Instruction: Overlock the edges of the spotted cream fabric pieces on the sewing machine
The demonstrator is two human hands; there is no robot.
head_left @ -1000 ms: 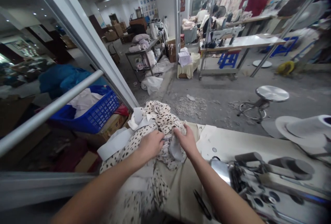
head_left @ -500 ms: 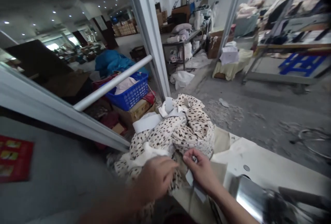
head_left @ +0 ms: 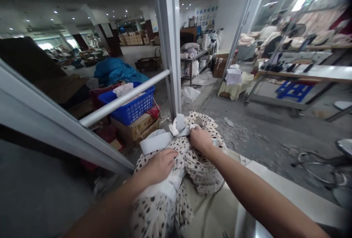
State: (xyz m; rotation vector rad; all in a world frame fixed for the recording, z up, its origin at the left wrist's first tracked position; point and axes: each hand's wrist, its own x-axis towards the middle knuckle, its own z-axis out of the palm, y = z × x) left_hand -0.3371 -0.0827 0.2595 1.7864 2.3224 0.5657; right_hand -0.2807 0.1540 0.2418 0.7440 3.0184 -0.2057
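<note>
A heap of cream fabric with dark spots (head_left: 205, 170) lies bunched on the table in front of me. White fabric strips (head_left: 155, 142) rest on its far left part. My right hand (head_left: 201, 141) reaches over the top of the heap, fingers closed at the end of a white strip. On the left of the heap my left hand (head_left: 162, 163) lies palm down with its fingers stretched over the spotted fabric. More spotted fabric hangs below my left forearm, with a white band across it.
A pale tabletop (head_left: 264, 179) extends to the right. A grey metal frame (head_left: 172, 47) with a crossbar (head_left: 126, 96) stands at the left. Beyond it, a blue basket (head_left: 134, 107) sits on a cardboard box (head_left: 140, 128). A sewing table (head_left: 316, 73) stands farther right.
My right hand has moved forward from the near side of the heap to its top, leaving the grey-white piece near the table edge. My left hand has moved slightly forward and settled on the fabric.
</note>
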